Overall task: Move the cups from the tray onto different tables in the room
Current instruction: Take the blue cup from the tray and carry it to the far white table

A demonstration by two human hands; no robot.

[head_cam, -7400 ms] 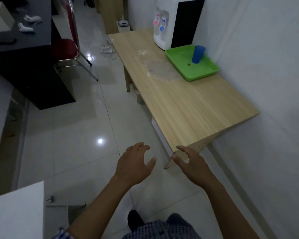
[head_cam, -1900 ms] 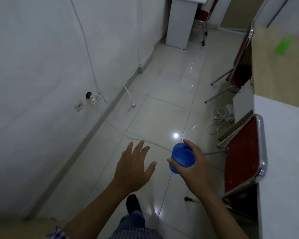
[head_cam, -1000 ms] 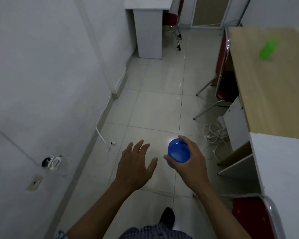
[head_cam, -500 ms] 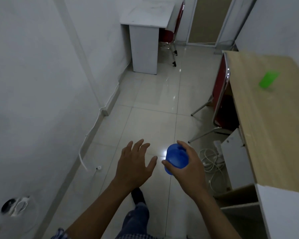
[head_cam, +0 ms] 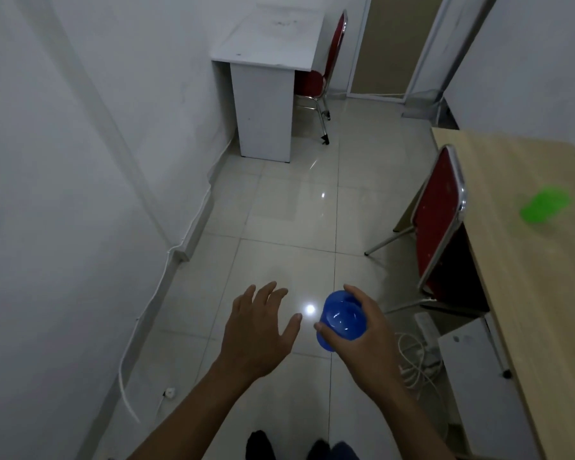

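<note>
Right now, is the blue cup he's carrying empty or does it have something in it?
Empty, as far as shows. The blue cup, held in the right hand, tilts its mouth toward the camera, and only bare blue plastic shows inside.

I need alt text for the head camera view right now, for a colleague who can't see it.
The right hand carries a blue cup over a tiled floor while the left hand hangs open and empty beside it. Ahead stands a white table; to the right, a wooden table holds a blurred green cup, a red chair beside it.
</note>
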